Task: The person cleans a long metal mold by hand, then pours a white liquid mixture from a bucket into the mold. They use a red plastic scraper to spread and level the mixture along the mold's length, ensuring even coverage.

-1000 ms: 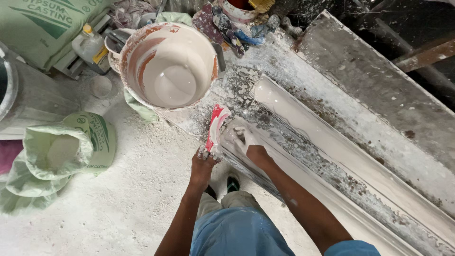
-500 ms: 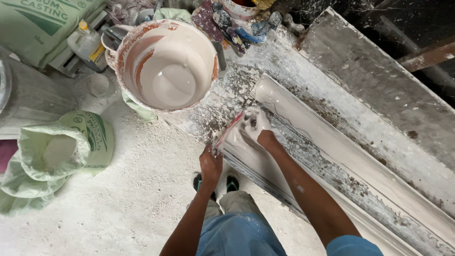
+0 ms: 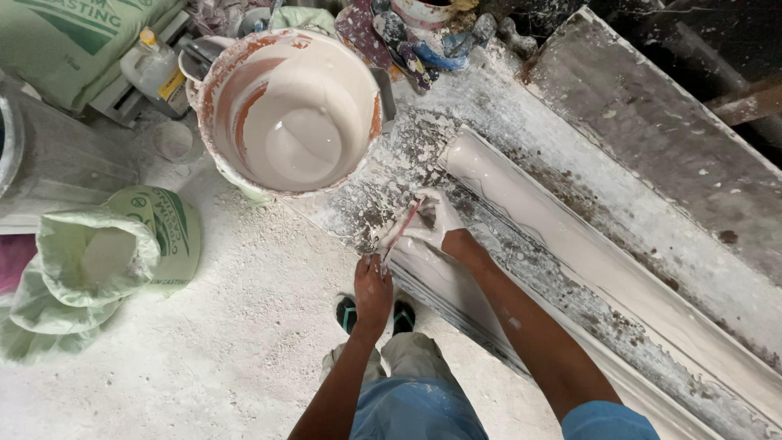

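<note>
At the left edge an open sack [image 3: 98,261] of white powder slumps on the dusty floor [image 3: 228,350]. Upper middle, a bucket [image 3: 289,110] holds pale wet plaster. Below it, at the centre, the left hand [image 3: 373,287] pinches the lower end of a thin scraper [image 3: 401,234]. The right hand [image 3: 436,224], plaster-coated with fingers curled, grips its upper end, on the long white moulding [image 3: 570,244] running to lower right. The slick plaster could let the scraper slip and gouge the wet surface.
</note>
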